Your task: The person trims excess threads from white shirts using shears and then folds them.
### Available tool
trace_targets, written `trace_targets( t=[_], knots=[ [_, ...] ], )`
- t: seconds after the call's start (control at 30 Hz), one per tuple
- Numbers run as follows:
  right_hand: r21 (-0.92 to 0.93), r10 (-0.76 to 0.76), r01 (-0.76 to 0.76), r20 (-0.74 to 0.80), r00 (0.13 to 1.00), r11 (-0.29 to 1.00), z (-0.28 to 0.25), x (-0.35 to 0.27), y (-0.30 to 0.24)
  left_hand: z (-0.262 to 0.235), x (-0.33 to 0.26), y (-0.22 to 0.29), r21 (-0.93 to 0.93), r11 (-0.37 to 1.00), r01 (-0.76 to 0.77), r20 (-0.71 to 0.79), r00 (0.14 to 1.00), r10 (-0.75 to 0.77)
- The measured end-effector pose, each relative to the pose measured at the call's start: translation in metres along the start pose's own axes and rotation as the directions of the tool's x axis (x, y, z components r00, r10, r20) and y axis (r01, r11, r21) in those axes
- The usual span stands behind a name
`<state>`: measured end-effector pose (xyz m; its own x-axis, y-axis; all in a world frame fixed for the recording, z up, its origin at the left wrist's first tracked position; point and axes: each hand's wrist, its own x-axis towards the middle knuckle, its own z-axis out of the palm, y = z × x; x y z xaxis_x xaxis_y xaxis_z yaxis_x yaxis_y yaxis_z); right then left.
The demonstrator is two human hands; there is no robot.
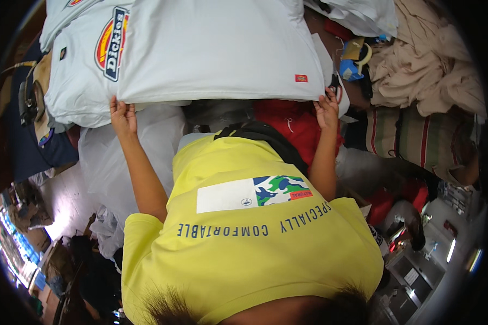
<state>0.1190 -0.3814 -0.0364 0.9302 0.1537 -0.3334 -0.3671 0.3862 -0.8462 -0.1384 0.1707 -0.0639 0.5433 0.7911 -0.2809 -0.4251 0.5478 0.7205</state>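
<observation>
Presently, left hand and right hand hold opposite corners of a white garment, fingers closed narrowly.

So this is a plain white garment, at the top middle of the frame and running out past the upper edge. It's lying pretty flat and smooth, just some soft, shallow creases. Bottom edge is pulled nearly straight across, left to right. There's a tiny red rectangular label near its lower right corner.
</observation>
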Motion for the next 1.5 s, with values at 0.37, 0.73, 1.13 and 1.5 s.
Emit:
trace_targets(
  t=[0.37,0.73,1.13,1.5],
  knots=[
    [0.023,-0.020,0.020,-0.007,1.000,1.000,0.008,-0.005,-0.003,0.010,-0.001,0.003,0.039,0.999,-0.011,-0.021,1.000,0.012],
    [0.071,-0.012,0.008,0.061,0.998,0.997,0.004,-0.007,-0.004,0.008,0.001,0.004,0.075,0.997,-0.014,-0.024,1.000,0.016],
    [-0.151,0.088,-0.066,0.142,0.986,0.986,0.018,-0.010,-0.028,0.056,-0.014,0.039,0.534,0.843,0.073,0.044,0.993,-0.114],
    [-0.939,-0.093,0.133,0.109,0.990,0.316,0.087,0.137,-0.079,0.190,0.070,0.046,0.994,-0.073,-0.086,0.066,0.968,-0.243]
  ],
)
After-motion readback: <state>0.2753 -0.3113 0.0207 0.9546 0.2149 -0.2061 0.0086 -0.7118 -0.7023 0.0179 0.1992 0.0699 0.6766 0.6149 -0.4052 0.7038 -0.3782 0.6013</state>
